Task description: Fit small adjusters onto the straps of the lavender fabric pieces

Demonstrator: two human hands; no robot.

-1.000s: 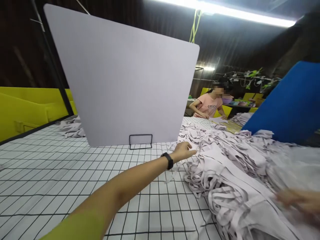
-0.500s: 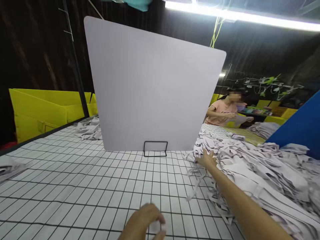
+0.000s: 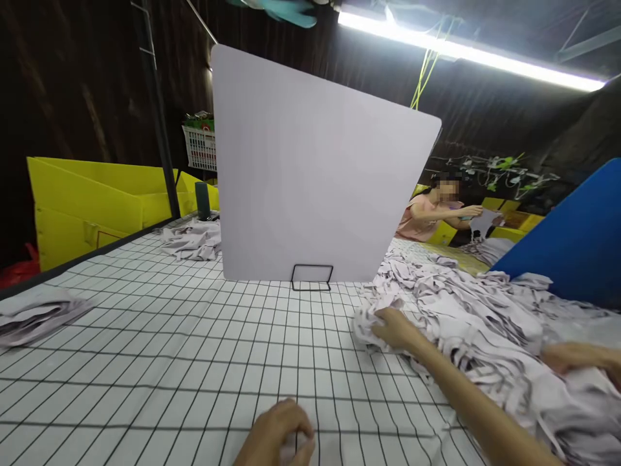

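Observation:
My left hand is low in the middle, over the white grid-patterned table cover. Its fingers curl loosely, a small gap parts them from the thumb, and I see nothing held. My right hand reaches forward and grips a bunch of pale fabric strips at the left edge of a large heap of off-white cloth pieces. At the far right another person's hand lies on the same heap, partly blurred.
A white panel stands upright in a black wire stand. A blue panel leans at right. Folded cloth and a small cloth pile lie left. Yellow bins stand beyond the table. A co-worker sits behind, holding cloth.
My right hand has gone from spread fingers to gripping the strips, which are bunched closer. Another person's hand has appeared at right. The view has shifted slightly; my left hand stays nearly in place.

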